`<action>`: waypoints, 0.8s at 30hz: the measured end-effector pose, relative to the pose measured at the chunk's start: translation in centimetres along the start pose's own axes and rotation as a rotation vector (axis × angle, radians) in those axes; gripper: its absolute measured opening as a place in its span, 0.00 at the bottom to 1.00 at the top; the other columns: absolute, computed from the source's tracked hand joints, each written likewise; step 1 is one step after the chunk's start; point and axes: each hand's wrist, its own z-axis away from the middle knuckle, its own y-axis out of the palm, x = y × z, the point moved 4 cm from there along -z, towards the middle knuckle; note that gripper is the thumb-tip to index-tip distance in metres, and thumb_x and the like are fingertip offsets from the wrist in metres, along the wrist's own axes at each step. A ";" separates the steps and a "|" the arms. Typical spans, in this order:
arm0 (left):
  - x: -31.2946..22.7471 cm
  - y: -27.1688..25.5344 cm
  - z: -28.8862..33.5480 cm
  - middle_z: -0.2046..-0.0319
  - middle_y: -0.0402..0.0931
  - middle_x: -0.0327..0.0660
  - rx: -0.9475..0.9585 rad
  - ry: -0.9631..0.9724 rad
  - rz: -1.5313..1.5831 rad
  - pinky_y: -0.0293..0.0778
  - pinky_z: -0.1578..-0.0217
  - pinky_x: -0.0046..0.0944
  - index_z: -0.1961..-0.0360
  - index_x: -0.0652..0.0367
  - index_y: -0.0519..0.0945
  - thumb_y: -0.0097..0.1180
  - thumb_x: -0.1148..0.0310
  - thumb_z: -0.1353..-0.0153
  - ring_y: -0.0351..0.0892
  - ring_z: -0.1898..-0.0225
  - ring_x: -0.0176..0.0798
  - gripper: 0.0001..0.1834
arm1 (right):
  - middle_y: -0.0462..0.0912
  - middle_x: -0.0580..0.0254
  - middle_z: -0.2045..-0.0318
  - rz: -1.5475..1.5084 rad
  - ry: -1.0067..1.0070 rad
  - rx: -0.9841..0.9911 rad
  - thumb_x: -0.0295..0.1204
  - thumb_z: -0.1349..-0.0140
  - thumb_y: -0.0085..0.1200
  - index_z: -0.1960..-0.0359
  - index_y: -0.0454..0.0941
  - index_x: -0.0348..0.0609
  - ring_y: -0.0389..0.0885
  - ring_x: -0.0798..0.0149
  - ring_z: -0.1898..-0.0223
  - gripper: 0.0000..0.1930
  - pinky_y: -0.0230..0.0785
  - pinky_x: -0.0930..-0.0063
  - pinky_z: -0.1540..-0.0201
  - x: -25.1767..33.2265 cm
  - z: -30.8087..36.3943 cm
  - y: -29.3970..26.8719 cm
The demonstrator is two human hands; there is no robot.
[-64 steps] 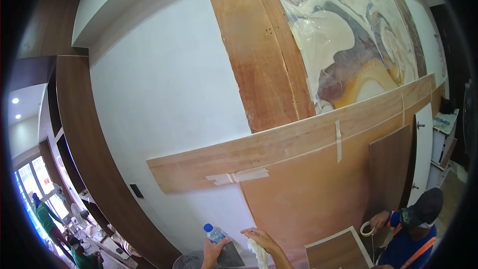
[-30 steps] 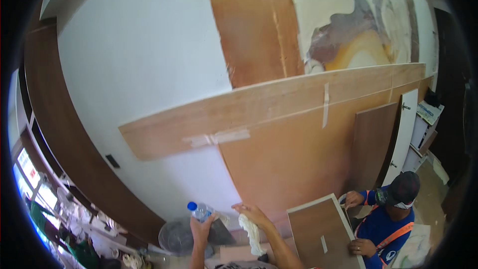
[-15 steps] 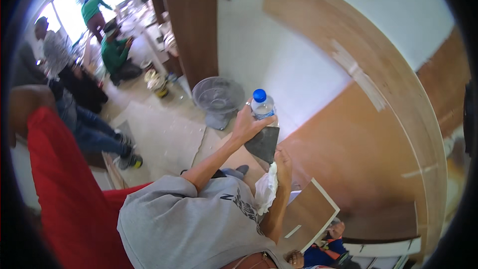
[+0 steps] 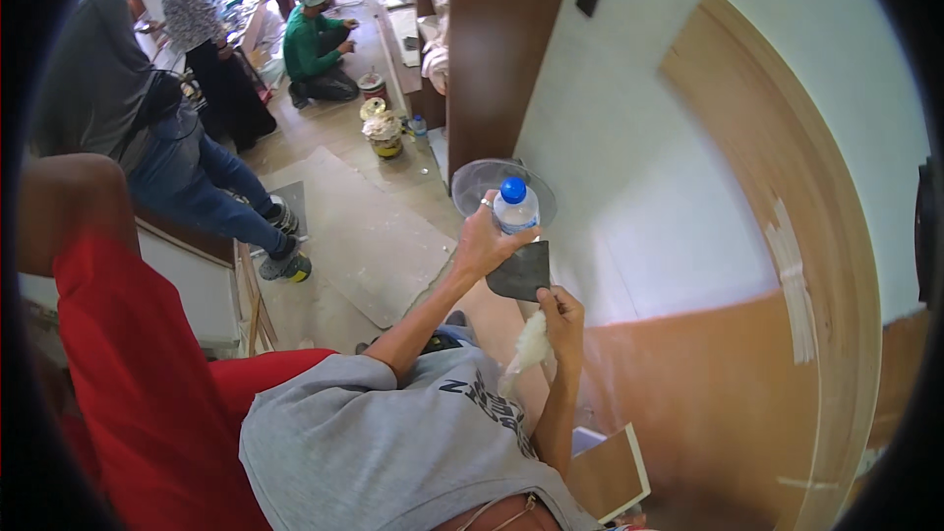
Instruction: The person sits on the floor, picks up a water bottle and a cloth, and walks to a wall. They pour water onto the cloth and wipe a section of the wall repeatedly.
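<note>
My left hand point(image 4: 484, 244) is wrapped round a clear plastic bottle point(image 4: 516, 208) with a blue cap, held upright in front of me. Just under the bottle is a dark grey, flat sheet point(image 4: 521, 272) that resembles sandpaper; its upper edge meets my left thumb. Thumb and fingers of my right hand point(image 4: 562, 323) pinch the sheet's lower right corner. A crumpled whitish cloth or wad point(image 4: 529, 342) hangs beside my right palm; how it is held is partly hidden.
A grey round basin or fan-like object point(image 4: 480, 177) stands behind the bottle. An open tub point(image 4: 383, 133) sits farther back. Right of me is a wood-trimmed wall panel point(image 4: 718, 374). Several people, one crouching in green point(image 4: 313, 49), are at far left. Flat sheeting point(image 4: 344, 236) covers the floor.
My view has turned, so the room has shifted and the people at left look nearer. My right hand now shows its pinch on the sheet's corner more plainly, and the cloth hangs narrower.
</note>
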 end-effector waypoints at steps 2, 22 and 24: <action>1.0 -1.1 -2.6 0.59 0.84 0.50 -0.019 0.007 -0.021 0.77 0.54 0.47 0.48 0.63 0.74 0.74 0.51 0.53 0.85 0.56 0.49 0.37 | 0.72 0.74 0.78 -0.031 0.032 -0.025 0.32 0.33 0.59 0.71 0.79 0.39 0.67 0.80 0.75 0.11 0.59 0.80 0.74 2.0 -2.6 0.4; 9.8 -17.7 -7.0 0.54 0.81 0.55 -0.429 -0.057 -0.509 0.75 0.49 0.45 0.48 0.67 0.77 0.76 0.47 0.58 0.82 0.53 0.52 0.41 | 0.63 0.80 0.80 -0.220 0.021 0.238 0.40 0.28 0.53 0.76 0.70 0.53 0.62 0.81 0.80 0.16 0.54 0.80 0.78 -0.8 -25.7 11.3; 8.0 -17.4 -6.7 0.52 0.80 0.53 -0.436 -0.184 -0.269 0.74 0.46 0.43 0.47 0.66 0.75 0.76 0.50 0.56 0.81 0.49 0.49 0.41 | 0.63 0.81 0.81 -0.183 -0.007 0.303 0.41 0.28 0.53 0.77 0.70 0.54 0.61 0.83 0.80 0.17 0.53 0.80 0.79 1.1 -27.1 12.5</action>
